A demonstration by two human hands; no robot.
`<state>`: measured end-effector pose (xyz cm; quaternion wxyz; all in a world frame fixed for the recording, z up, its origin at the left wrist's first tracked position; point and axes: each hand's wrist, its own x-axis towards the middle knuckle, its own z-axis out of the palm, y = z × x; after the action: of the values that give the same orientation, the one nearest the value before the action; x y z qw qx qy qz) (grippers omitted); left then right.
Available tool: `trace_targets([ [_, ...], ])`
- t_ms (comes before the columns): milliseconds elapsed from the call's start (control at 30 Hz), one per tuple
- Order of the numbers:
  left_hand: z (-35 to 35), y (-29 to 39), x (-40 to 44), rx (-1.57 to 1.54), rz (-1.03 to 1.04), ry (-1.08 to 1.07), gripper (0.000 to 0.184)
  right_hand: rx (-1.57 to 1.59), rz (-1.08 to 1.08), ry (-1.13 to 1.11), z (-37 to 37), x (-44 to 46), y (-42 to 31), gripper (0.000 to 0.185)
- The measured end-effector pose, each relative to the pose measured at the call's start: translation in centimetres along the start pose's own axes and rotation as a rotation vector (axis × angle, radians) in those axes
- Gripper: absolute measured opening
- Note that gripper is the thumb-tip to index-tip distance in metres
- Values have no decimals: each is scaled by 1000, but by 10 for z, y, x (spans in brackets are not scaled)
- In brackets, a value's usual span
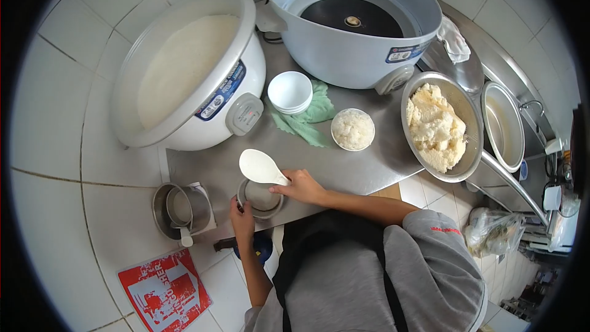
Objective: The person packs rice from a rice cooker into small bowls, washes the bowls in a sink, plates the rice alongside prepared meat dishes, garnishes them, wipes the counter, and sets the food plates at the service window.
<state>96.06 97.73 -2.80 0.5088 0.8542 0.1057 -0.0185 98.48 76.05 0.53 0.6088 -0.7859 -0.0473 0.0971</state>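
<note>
A white rice paddle (259, 166) is gripped by my right hand (299, 186), its blade pointing left over the steel counter. Below it, at the counter's front edge, is a round metal container (269, 214). The fingers of my left hand (243, 218) close on the left rim of this container, and its contents are hard to make out. Ahead of my right hand stands a white bowl filled with rice (353, 129). Several white bowls (290, 91) are stacked on a green cloth (312, 126) behind.
A white rice cooker (253, 55) full of rice stands at left. Another large cooker (344, 64), without rice, sits behind. At right, a metal pan (409, 104) holds clumped rice beside a metal pot (519, 129). Small metal pots (161, 218) hang by the left wall.
</note>
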Motion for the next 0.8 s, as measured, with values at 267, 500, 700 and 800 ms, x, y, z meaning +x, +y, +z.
trace_targets([
  [267, -24, 62, -26, -95, 34, 88, 29, -66, -160, -201, -19, 8, -58, 38],
  [500, -78, 112, -31, 192, 471, 522, 37, -277, -350, -101, -108, 101, -222, 37],
  [700, -86, 108, -26, -175, 258, 481, 32, -1370, -667, 300, -122, 295, -234, 25],
  [800, -97, 120, -26, -306, 92, 609, 29, -1623, -607, 336, -122, 366, -229, 33],
])
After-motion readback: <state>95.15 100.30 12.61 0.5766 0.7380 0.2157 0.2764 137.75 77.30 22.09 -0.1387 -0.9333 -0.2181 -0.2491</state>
